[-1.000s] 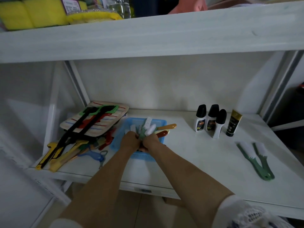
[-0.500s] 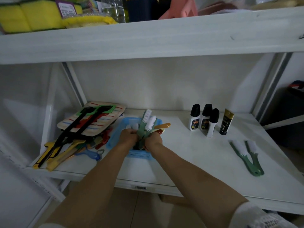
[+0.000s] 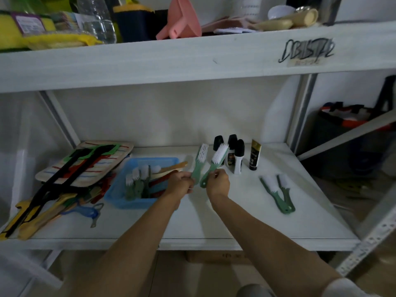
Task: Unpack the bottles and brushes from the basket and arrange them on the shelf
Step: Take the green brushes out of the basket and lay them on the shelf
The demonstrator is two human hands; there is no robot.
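On the white shelf (image 3: 192, 224), the blue plastic basket (image 3: 141, 202) sits left of centre, its walls finely perforated; inside stand more green brushes with white bristles (image 3: 137, 181), and orange and red handles (image 3: 171, 168) poke over its right rim; just to its right the left hand (image 3: 180, 183) pinches the handle of a pale green brush (image 3: 199, 161), and the right hand (image 3: 217, 184) pinches the handle of a second green brush (image 3: 215, 163), both raised with white bristle heads pointing away toward the far wall; the right-hand brush head overlaps the view of three white bottles with black caps (image 3: 234, 155) standing close together at the far side, their labels too small to read; just right of them stands a black tube with a gold top (image 3: 255, 155); nearer and to the right, two green brushes (image 3: 278, 194) lie flat side by side on the board, handles toward the near edge; left of the basket a striped woven mat (image 3: 85, 163) carries long black and green utensils (image 3: 70, 168), tilted over a heap of yellow, red and blue tools (image 3: 42, 217) at the near left corner; the upper shelf holds yellow sponges (image 3: 27, 28), a clear bottle (image 3: 96, 22) and a pink funnel (image 3: 180, 20); its front edge bears scrawled black writing (image 3: 306, 50), not clearly legible.
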